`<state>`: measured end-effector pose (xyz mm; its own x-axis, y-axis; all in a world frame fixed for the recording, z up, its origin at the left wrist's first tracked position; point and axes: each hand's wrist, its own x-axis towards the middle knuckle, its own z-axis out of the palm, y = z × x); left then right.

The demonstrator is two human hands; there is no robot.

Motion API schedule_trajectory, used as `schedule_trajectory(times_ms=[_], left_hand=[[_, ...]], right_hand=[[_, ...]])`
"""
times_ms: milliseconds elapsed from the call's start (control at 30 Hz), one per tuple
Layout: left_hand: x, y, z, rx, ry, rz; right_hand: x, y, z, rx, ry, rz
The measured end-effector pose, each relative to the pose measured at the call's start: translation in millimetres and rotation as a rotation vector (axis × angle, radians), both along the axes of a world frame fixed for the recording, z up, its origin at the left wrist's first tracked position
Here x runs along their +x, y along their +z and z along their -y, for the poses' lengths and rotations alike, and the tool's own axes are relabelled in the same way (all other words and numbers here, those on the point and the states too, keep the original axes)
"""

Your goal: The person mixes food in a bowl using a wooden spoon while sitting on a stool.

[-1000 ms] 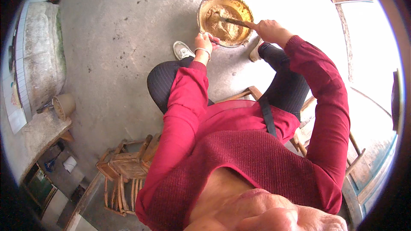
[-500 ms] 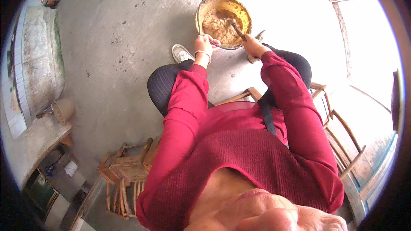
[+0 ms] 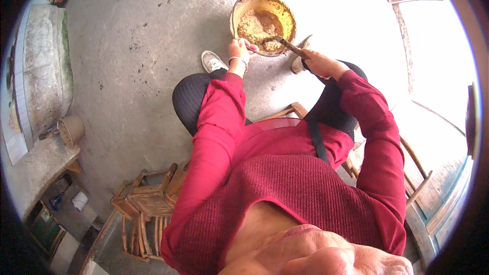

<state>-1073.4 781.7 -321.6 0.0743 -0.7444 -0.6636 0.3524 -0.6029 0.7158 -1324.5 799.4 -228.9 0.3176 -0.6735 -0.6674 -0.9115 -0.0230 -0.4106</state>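
A round bucket (image 3: 288, 16) with a yellowish inner wall stands on the floor between my feet, holding wet, lumpy brown mash (image 3: 250, 24). My left hand (image 3: 239, 50) is closed on the bucket's thin bail handle (image 3: 233, 19) at the near left rim. In my right hand (image 3: 322, 64) is a wooden-handled tool (image 3: 291, 47), gripped by its shaft just outside the right rim. The tool slants down over the rim into the mash. Its working end is dark and partly covered by a clump, so its exact shape cannot be made out.
Beside the bucket are my left shoe (image 3: 213, 61) and right shoe (image 3: 297, 64). Wooden chairs (image 3: 153, 196) stand behind me at left and right. Along the left are a pale ledge (image 3: 48, 165) and a tan pot (image 3: 71, 131).
My right hand has drawn back to the right and toward me, and the tool now lies at a flatter slant with a clump at its end. My left hand keeps its grip.
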Motion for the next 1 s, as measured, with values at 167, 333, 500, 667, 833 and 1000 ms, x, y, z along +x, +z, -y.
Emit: schedule_trajectory(times_ms=[167,333,500,667,833,1000], left_hand=[[3,-1,-1,0.045,-0.008,-0.004],[8,0,-3,0.031,0.002,0.029],[3,5,-1,0.016,-0.015,0.037],[8,6,-3,0.032,-0.02,0.027],[5,-8,2,-0.008,-0.032,0.048],[3,-12,3,-0.038,-0.017,0.021]], right_hand=[[11,-99,-15,-0.294,0.233,-0.072],[36,-91,-15,-0.249,-0.029,-0.133],[54,-130,-2,-0.396,-0.247,0.095],[86,-84,21,0.119,-0.701,0.329],[66,-26,-4,0.227,-0.813,0.539],[42,-27,-11,-0.224,-0.665,0.474]])
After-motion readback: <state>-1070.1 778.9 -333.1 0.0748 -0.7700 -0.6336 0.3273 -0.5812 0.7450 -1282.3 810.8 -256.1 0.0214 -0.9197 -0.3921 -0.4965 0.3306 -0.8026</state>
